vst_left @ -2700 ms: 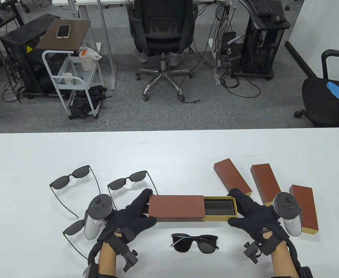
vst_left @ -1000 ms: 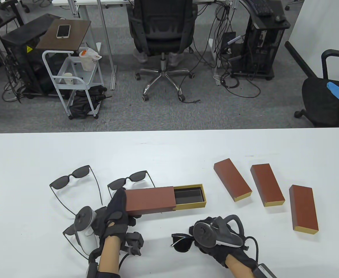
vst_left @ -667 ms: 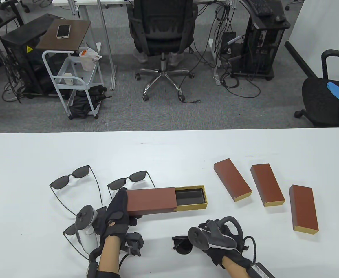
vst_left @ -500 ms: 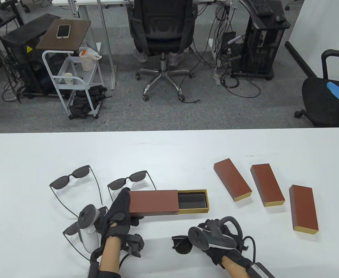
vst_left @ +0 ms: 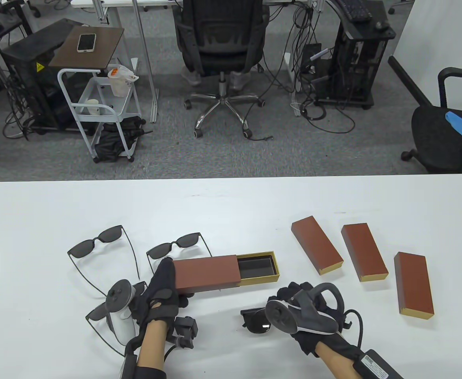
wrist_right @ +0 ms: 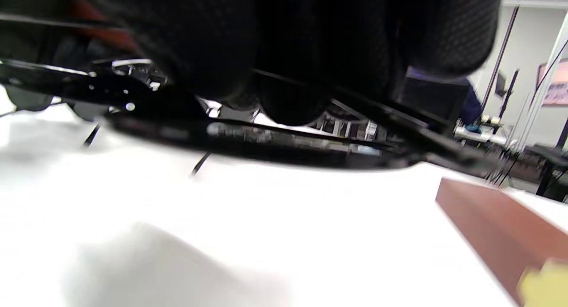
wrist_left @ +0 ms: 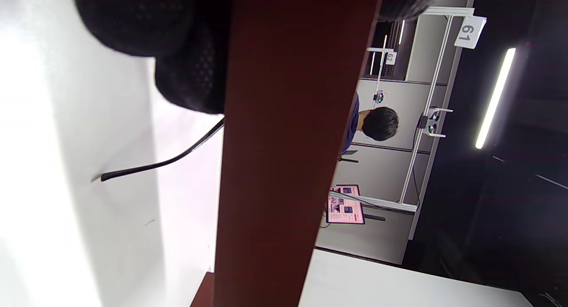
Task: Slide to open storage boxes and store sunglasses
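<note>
Left hand (vst_left: 160, 288) grips matte brown box (vst_left: 207, 273), gold tray (vst_left: 259, 268) extended at 3 o'clock. Right hand (vst_left: 305, 312) holds glossy black sunglasses (vst_left: 256, 320) above smooth white table (vst_left: 231, 209); grey carpet beyond.

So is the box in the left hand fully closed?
No, the box has its gold tray slid partly out to the right.

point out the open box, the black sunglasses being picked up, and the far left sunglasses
open box (vst_left: 207, 273), table view, on its brown sleeve top
black sunglasses (vst_left: 256, 320), table view, on the visible dark lens
far left sunglasses (vst_left: 81, 248), table view, on the left-hand lens
</note>
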`<state>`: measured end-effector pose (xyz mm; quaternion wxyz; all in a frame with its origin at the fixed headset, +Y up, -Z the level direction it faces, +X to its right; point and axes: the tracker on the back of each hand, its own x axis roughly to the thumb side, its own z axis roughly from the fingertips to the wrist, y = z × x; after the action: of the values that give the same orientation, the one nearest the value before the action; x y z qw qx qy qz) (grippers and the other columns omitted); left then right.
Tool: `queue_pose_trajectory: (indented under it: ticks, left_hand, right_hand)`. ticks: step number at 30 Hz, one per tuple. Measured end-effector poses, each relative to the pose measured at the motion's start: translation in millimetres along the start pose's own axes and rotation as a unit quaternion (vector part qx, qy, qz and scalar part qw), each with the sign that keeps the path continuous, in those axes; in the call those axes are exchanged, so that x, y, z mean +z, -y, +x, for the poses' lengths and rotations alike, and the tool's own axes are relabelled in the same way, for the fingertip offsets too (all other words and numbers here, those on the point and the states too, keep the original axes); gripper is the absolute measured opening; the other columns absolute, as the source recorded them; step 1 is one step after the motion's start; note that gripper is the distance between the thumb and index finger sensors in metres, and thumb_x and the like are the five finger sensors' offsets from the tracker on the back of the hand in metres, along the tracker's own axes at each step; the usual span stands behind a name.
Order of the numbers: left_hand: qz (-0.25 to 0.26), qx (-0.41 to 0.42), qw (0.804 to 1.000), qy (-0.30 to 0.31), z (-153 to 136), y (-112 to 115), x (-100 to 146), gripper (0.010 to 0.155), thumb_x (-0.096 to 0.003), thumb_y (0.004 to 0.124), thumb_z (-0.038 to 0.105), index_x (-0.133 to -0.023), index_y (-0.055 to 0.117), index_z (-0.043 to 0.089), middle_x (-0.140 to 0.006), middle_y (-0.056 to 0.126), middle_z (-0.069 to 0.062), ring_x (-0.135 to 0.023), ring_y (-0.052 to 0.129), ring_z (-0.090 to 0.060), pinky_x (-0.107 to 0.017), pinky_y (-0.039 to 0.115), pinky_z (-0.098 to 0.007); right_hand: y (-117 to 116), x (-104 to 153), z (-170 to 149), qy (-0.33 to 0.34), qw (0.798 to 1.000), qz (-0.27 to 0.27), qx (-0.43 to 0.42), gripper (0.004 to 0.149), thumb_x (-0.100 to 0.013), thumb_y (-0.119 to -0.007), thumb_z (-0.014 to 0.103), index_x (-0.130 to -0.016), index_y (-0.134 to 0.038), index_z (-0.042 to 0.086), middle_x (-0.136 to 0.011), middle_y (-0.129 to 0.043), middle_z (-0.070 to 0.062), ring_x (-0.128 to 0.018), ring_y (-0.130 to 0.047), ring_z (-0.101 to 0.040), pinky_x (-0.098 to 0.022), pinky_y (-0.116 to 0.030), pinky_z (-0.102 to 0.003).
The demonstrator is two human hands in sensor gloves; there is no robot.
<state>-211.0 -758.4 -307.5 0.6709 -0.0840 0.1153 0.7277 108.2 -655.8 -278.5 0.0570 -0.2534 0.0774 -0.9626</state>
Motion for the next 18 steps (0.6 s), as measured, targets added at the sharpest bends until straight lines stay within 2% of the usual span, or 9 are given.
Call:
queue_pose_trajectory:
  ticks: [2, 7, 12, 18]
  left_hand:
    - [-0.007, 0.0, 1.0, 0.0, -1, 2, -1, 0.075, -0.0539, 0.056, 0.063, -0.114, 0.041, 0.021, -0.083, 0.086, -0.011, -0.056, 0.096, -0.026, -0.037, 0.082, -0.04]
    - [-0.023, 0.015, 1.0, 0.001, -1, 4, 0, 0.075, -0.0539, 0.056, 0.063, -0.114, 0.04, 0.021, -0.084, 0.085, -0.011, -0.056, 0.096, -0.026, -0.037, 0.082, -0.041]
    - [-0.03, -0.002, 0.999, 0.01, 2, 7, 1, 0.074, -0.0538, 0.055, 0.063, -0.114, 0.041, 0.022, -0.083, 0.086, -0.011, -0.056, 0.096, -0.026, -0.037, 0.082, -0.04]
    - [-0.05, 0.007, 0.999, 0.017, 4, 13, 1, 0.074, -0.0537, 0.055, 0.063, -0.114, 0.041, 0.022, -0.083, 0.086, -0.011, -0.055, 0.096, -0.026, -0.037, 0.082, -0.041]
  right_hand:
    - [19, -3, -9, -0.018, 0.999, -0.018, 0.021, 0.038, -0.03, -0.089, 0.032, -0.067, -0.09, 0.03, -0.068, -0.097, -0.005, -0.058, -0.095, -0.029, -0.05, -0.078, -0.05]
    - [49, -13, -26, -0.052, 0.992, -0.051, 0.101, 0.038, -0.03, -0.089, 0.033, -0.068, -0.09, 0.031, -0.068, -0.097, -0.005, -0.059, -0.094, -0.029, -0.05, -0.078, -0.05]
    - [58, -20, -32, -0.063, 0.986, -0.086, 0.131, 0.038, -0.029, -0.089, 0.031, -0.067, -0.09, 0.03, -0.068, -0.096, -0.006, -0.06, -0.093, -0.03, -0.05, -0.077, -0.05]
    - [58, -27, -20, -0.048, 0.972, -0.082, 0.213, 0.037, -0.029, -0.089, 0.032, -0.066, -0.09, 0.031, -0.069, -0.096, -0.003, -0.06, -0.093, -0.028, -0.05, -0.078, -0.049]
